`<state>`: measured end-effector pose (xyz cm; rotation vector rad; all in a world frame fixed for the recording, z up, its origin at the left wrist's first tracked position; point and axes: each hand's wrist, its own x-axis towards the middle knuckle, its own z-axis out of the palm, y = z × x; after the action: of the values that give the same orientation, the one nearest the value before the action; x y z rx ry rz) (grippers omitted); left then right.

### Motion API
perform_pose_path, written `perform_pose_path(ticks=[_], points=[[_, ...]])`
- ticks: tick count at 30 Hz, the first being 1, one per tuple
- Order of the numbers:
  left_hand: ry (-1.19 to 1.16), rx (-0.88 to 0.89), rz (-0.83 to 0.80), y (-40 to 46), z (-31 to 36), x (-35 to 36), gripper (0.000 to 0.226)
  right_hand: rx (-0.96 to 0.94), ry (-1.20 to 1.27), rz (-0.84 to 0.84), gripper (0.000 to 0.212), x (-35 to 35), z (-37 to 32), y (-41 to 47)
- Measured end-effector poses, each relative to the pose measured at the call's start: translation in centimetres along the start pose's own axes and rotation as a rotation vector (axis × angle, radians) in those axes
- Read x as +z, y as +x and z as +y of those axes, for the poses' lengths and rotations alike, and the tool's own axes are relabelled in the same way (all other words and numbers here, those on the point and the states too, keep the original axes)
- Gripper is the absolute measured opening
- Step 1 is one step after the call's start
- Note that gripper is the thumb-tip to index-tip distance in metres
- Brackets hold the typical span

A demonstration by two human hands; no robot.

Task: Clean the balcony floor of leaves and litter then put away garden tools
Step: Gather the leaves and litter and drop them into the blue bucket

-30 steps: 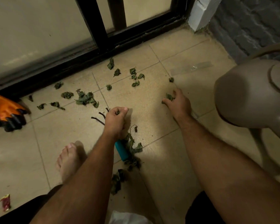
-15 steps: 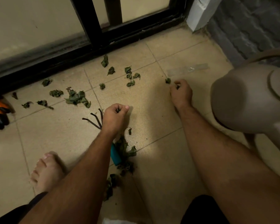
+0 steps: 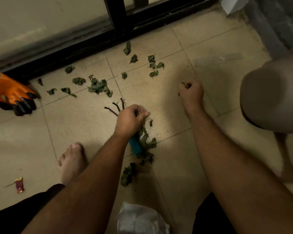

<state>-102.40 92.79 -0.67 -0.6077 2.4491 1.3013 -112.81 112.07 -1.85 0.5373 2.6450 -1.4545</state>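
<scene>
Overhead, the tiled floor point(image 3: 74, 135) filled the view, bounded at the top by a black door track point(image 3: 91, 43). At the right edge sat one big beige watering can point(image 3: 271, 97), and at the left edge one orange glove point(image 3: 8, 93) with black fingertips. One white bag point(image 3: 140, 220) lay crumpled at the bottom between the person's legs, and one bare foot point(image 3: 71, 162) rested on the tile beside the left arm. The left hand point(image 3: 130, 120) was curled into a fist over the one rake point(image 3: 118, 107), whose three dark prongs pointed up and left while its teal handle ran down and right beneath the wrist; whether the fingers truly held the rake or only bits of leaf could not be told. The right hand point(image 3: 191, 93) was also fisted, pinching a few leaf scraps. The main scatter of leaves point(image 3: 98, 86), roughly a dozen pieces, lay ahead of both hands toward the track, strung left to right, with the left hand nearer the large clump and the right hand nearer the small group point(image 3: 154, 65). A second heap of leaves point(image 3: 145, 141) sat touching the handle, just behind the left hand. One red wrapper point(image 3: 19, 184) lay well apart at lower left, likely a job for the left hand.
</scene>
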Motion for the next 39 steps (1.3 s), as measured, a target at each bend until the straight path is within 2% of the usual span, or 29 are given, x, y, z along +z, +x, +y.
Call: perform_pose_path(ticks=[1,4,7,11,14,18,20,21,23,26,27,31,34,37,39], points=[[0.089,0.017,-0.016,-0.1,-0.5,0.0,0.017,0.044,0.084,-0.012,0.027,0.0,0.1,-1.6],[0.360,0.086,-0.058,0.0,-0.9,0.5,0.035,0.183,0.283,-0.066,0.011,-0.2,1.0,-6.1],[0.475,0.103,-0.071,0.6,0.1,1.2,0.028,0.329,0.405,-0.114,0.009,-0.9,1.5,-10.2],[0.524,0.071,-0.185,1.1,1.1,1.7,0.015,0.427,0.521,-0.205,0.019,-1.2,2.3,-13.8],[0.403,0.059,-0.178,0.9,1.2,1.0,0.012,0.368,0.374,-0.275,0.026,-0.9,2.7,-15.1],[-0.220,-0.078,-0.165,0.6,0.0,-1.6,0.015,0.098,-0.041,-0.342,0.009,0.3,3.3,-16.1],[-0.397,-0.115,-0.255,0.3,-0.9,-2.8,0.006,0.013,-0.222,-0.429,0.022,1.0,3.9,-16.3],[-0.426,-0.132,-0.291,0.1,-1.3,-3.1,0.013,-0.029,-0.301,-0.480,0.033,1.3,4.2,-16.4],[-0.449,-0.150,-0.340,-0.3,-1.8,-3.5,0.029,-0.109,-0.417,-0.541,0.042,1.6,4.7,-16.6],[-0.449,-0.163,-0.362,-0.9,-2.1,-3.7,0.027,-0.192,-0.484,-0.538,0.017,1.5,4.9,-16.5],[-0.433,-0.166,-0.347,-1.1,-2.1,-3.7,0.024,-0.199,-0.479,-0.533,0.015,1.4,5.0,-16.4],[-0.345,-0.148,-0.236,-1.2,-2.2,-4.3,0.031,-0.002,-0.224,-0.518,0.020,0.8,4.9,-15.9],[-0.280,-0.175,-0.182,-0.9,-2.2,-4.6,0.018,0.105,-0.065,-0.443,0.026,0.5,5.0,-15.3],[-0.129,-0.229,-0.136,-0.5,-2.5,-4.9,0.020,0.166,0.024,-0.421,0.014,0.6,4.3,-15.0],[-0.080,-0.227,-0.111,-0.5,-2.6,-4.9,0.017,0.167,0.043,-0.415,0.014,1.3,3.8,-15.3]])
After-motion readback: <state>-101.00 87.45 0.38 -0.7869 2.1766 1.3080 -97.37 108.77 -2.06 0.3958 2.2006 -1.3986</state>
